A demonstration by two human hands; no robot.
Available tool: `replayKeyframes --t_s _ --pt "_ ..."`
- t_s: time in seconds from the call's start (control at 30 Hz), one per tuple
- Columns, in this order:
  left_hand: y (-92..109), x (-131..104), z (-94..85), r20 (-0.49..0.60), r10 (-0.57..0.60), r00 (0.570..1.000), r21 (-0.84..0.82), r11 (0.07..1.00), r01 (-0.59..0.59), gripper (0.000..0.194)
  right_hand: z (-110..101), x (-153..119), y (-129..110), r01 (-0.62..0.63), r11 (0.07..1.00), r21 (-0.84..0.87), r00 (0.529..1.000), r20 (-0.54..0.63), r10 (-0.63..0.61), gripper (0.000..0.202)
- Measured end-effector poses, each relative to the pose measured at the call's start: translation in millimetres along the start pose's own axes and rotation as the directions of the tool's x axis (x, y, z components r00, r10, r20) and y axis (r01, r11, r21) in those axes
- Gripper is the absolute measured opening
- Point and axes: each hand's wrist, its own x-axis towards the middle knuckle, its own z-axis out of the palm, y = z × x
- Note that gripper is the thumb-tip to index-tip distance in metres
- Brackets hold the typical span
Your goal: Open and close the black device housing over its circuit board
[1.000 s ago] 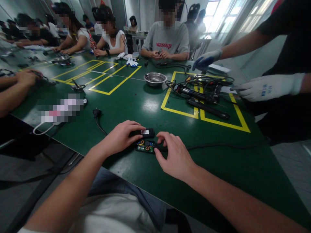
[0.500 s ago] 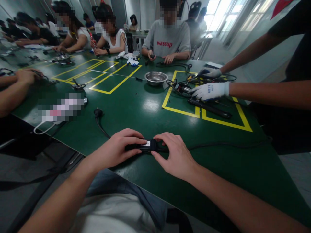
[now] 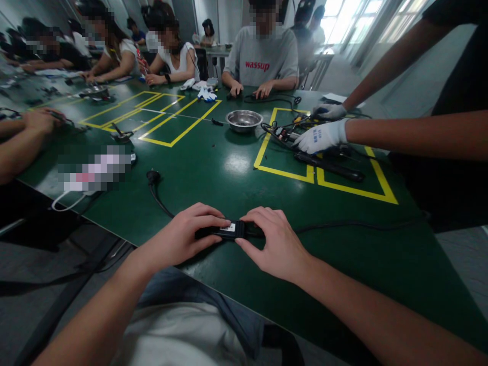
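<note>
Near the front edge of the green table (image 3: 213,175) lies a black in-line box (image 3: 229,230) with a white label, fitted on a black power cord (image 3: 162,205). Its left part is gripped between the thumb and fingers of my left hand (image 3: 192,229), which cover that end. My right hand (image 3: 274,239) pinches the box's dark right end with thumb and fingertips. On the left, the cord runs to a black mains plug (image 3: 153,176) lying on the table; more cable (image 3: 351,223) stretches away to the right.
A steel bowl (image 3: 244,121) stands beyond my hands. At right, a person's gloved hands (image 3: 320,137) work over cables and a black tube (image 3: 331,168) inside yellow tape lines. A partly blurred pinkish-white item (image 3: 95,170) lies at left. Other people sit around the table.
The co-worker's nearer gloved hand has shifted slightly left. The seated person opposite has lowered a hand to the table. My own hands keep their hold on the box, nearly unmoved.
</note>
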Motion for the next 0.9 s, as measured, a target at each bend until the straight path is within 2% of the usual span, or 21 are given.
replayKeyframes --t_s 0.2,0.57,0.9 --pt "-1.9 -1.9 -1.7 -0.008 0.012 1.000 0.019 1.000 -0.012 0.027 -0.7 0.9 -0.3 0.007 1.000 0.010 1.000 0.012 -0.007 0.027" --pt "-9.5 -5.7 -1.9 -0.044 -0.053 0.998 -0.156 0.987 0.045 0.024 -2.6 1.4 -4.3 0.010 1.000 0.003 0.999 0.052 -0.010 0.025" --pt "-4.6 -8.4 5.3 -0.092 0.013 0.996 -0.057 0.998 -0.019 0.024 -4.0 1.7 -5.6 0.000 1.000 -0.001 0.997 0.071 0.000 0.026"
